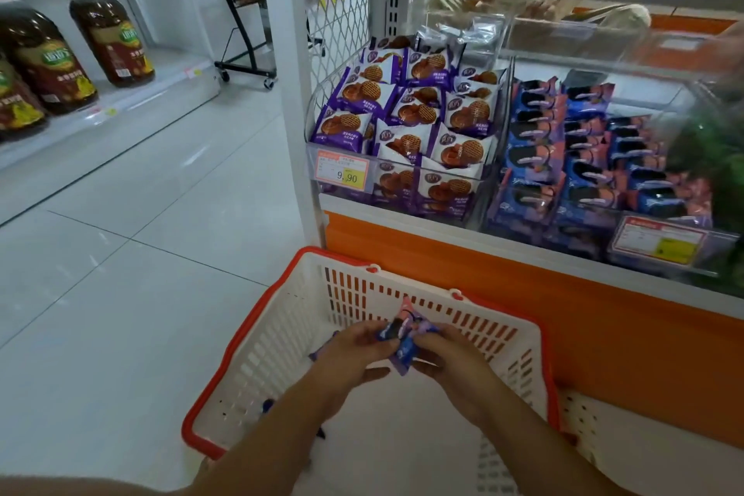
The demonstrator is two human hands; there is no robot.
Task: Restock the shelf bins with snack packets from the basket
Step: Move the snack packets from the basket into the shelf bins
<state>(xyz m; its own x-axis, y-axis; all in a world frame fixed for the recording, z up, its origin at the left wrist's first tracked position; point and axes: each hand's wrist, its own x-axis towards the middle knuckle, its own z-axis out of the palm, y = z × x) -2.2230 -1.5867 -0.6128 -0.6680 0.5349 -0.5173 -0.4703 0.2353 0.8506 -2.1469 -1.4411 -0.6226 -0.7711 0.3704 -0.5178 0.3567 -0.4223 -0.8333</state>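
A white basket with a red rim [257,338] stands on the floor in front of the shelf. Over it, my left hand [354,354] and my right hand [447,358] both grip a small bunch of blue and pink snack packets [402,334]. More packets lie under my hands, mostly hidden. On the shelf above, a clear bin [402,189] holds several purple waffle packets [414,109]. Beside it on the right, another clear bin [660,250] holds several blue and pink packets [579,157] like the ones I hold.
An orange panel [523,294] runs below the bins. A white upright post [286,85] marks the shelf's left end. Across the tiled aisle [141,234], a low shelf carries large oil bottles [108,36]. A black wheeled rack [241,12] stands at the back.
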